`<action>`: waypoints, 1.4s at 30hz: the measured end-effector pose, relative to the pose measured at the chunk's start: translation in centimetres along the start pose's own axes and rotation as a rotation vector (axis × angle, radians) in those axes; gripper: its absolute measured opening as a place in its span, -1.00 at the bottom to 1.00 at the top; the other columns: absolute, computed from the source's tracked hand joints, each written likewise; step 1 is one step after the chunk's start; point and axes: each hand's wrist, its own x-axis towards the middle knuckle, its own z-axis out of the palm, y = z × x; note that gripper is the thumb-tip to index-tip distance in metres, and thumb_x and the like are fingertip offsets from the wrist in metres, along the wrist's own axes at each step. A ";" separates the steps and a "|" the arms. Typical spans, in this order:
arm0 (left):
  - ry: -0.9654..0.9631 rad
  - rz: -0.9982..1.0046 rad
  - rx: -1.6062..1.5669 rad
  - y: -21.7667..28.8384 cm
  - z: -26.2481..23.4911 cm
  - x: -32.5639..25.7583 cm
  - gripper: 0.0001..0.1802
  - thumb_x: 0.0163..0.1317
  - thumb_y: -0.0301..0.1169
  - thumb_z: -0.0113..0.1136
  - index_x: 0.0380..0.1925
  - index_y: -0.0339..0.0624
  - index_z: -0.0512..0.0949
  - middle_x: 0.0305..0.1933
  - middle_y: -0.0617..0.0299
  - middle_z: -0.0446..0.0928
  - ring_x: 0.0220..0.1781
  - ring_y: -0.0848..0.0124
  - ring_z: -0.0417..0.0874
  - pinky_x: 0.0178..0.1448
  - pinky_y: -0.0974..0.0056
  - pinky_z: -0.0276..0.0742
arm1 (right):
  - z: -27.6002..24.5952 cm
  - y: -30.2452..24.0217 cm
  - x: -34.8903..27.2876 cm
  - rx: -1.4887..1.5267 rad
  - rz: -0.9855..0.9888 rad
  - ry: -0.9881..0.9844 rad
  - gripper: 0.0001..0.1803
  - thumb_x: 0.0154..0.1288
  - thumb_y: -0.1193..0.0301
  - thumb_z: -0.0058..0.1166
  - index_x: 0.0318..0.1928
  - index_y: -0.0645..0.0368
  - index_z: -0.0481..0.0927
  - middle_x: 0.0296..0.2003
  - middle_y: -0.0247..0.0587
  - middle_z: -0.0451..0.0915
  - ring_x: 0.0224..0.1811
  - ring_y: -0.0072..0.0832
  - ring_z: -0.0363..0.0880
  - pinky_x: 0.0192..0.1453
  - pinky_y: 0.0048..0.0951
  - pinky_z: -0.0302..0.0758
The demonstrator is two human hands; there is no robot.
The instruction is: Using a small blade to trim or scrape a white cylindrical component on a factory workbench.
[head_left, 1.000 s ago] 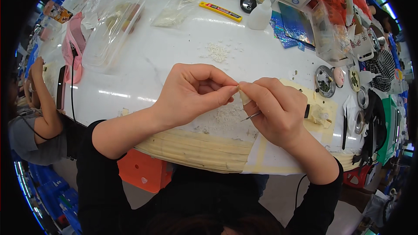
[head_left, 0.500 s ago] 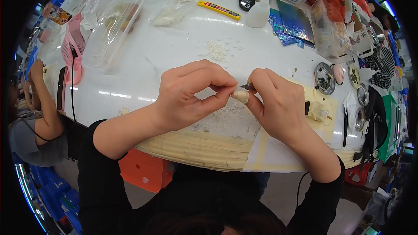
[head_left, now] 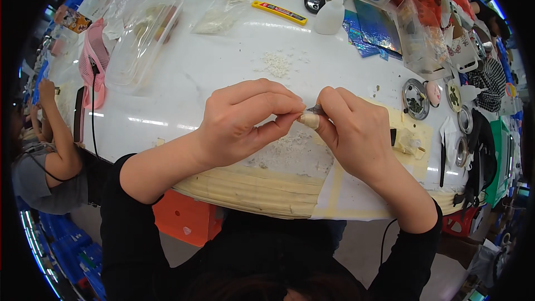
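Above the near part of the white table, both my hands meet fingertip to fingertip. My left hand (head_left: 238, 121) is closed in a pinch of thumb and forefinger; whatever it holds is too small to make out. In my right hand (head_left: 358, 132) is a short dark metal blade (head_left: 316, 110), held between forefinger and thumb, its tip close to the left fingertips. Beige tape (head_left: 310, 121) wraps the end of my right thumb. White crumbs and dust (head_left: 290, 153) lie beneath the hands, and beyond them sits a loose pile of small white bits (head_left: 277, 64).
A yellow cutter knife (head_left: 280, 12), white squeeze bottle (head_left: 331, 17) and car key (head_left: 314, 2) lie at the back. Left stands a clear plastic box (head_left: 146, 42); right, a round metal dish (head_left: 416, 99). Padded tape covers the table's front edge (head_left: 251, 194). Another person's arm (head_left: 62, 134) is far left.
The right thumb and blade have shifted slightly against the left fingertips. Both hands otherwise keep the same place and grip.
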 end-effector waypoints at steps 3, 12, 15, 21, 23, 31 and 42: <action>0.001 0.010 0.002 -0.1 0.0 0.0 -0.75 -0.05 -0.72 0.36 -0.32 -0.28 0.66 -0.28 0.12 0.68 -0.28 0.33 0.73 -0.25 0.37 0.65 | -0.1 0.0 0.0 -0.014 -0.003 -0.006 -0.74 0.17 0.28 0.26 -0.40 0.07 0.42 -0.58 -0.32 0.42 -0.63 -0.34 0.51 -0.64 -0.34 0.35; 0.008 0.026 0.009 -0.2 0.0 0.1 -0.75 -0.06 -0.72 0.36 -0.33 -0.28 0.66 -0.28 0.11 0.68 -0.29 0.32 0.73 -0.27 0.37 0.65 | -0.2 0.0 0.1 -0.014 -0.010 0.009 -0.74 0.17 0.28 0.26 -0.39 0.06 0.42 -0.59 -0.33 0.41 -0.64 -0.34 0.51 -0.64 -0.34 0.35; 0.005 0.028 0.005 -0.1 0.0 0.1 -0.75 -0.07 -0.72 0.36 -0.34 -0.28 0.65 -0.28 0.11 0.68 -0.29 0.32 0.73 -0.28 0.37 0.65 | -0.3 0.0 0.1 -0.015 -0.010 -0.005 -0.75 0.17 0.29 0.26 -0.39 0.06 0.42 -0.59 -0.33 0.41 -0.63 -0.33 0.51 -0.63 -0.34 0.35; 0.001 0.042 0.010 -0.1 0.0 0.1 -0.75 -0.06 -0.73 0.36 -0.33 -0.28 0.65 -0.28 0.11 0.68 -0.31 0.33 0.72 -0.30 0.37 0.64 | -0.3 0.0 0.1 -0.009 -0.009 -0.007 -0.76 0.17 0.31 0.26 -0.39 0.06 0.42 -0.58 -0.32 0.41 -0.63 -0.32 0.51 -0.63 -0.33 0.36; -0.001 0.049 0.013 -0.2 -0.1 0.1 -0.75 -0.06 -0.72 0.37 -0.33 -0.28 0.65 -0.28 0.11 0.68 -0.31 0.33 0.72 -0.31 0.38 0.63 | -0.4 0.0 0.1 -0.011 -0.005 -0.015 -0.76 0.17 0.31 0.26 -0.39 0.06 0.43 -0.58 -0.32 0.41 -0.63 -0.32 0.51 -0.63 -0.33 0.37; -0.012 0.061 0.031 -0.5 0.0 0.0 -0.75 -0.07 -0.70 0.38 -0.34 -0.25 0.65 -0.25 0.12 0.68 -0.36 0.34 0.70 -0.36 0.39 0.60 | -0.8 0.0 0.2 -0.001 -0.018 -0.054 -0.79 0.17 0.32 0.24 -0.39 0.06 0.45 -0.60 -0.33 0.41 -0.65 -0.31 0.49 -0.63 -0.31 0.36; -0.034 0.056 0.024 -0.5 0.0 0.1 -0.75 -0.08 -0.70 0.39 -0.35 -0.24 0.65 -0.27 0.13 0.68 -0.36 0.34 0.69 -0.36 0.38 0.59 | -0.8 0.1 0.1 -0.003 -0.017 -0.082 -0.79 0.17 0.32 0.24 -0.41 0.05 0.45 -0.63 -0.33 0.41 -0.65 -0.31 0.49 -0.64 -0.29 0.33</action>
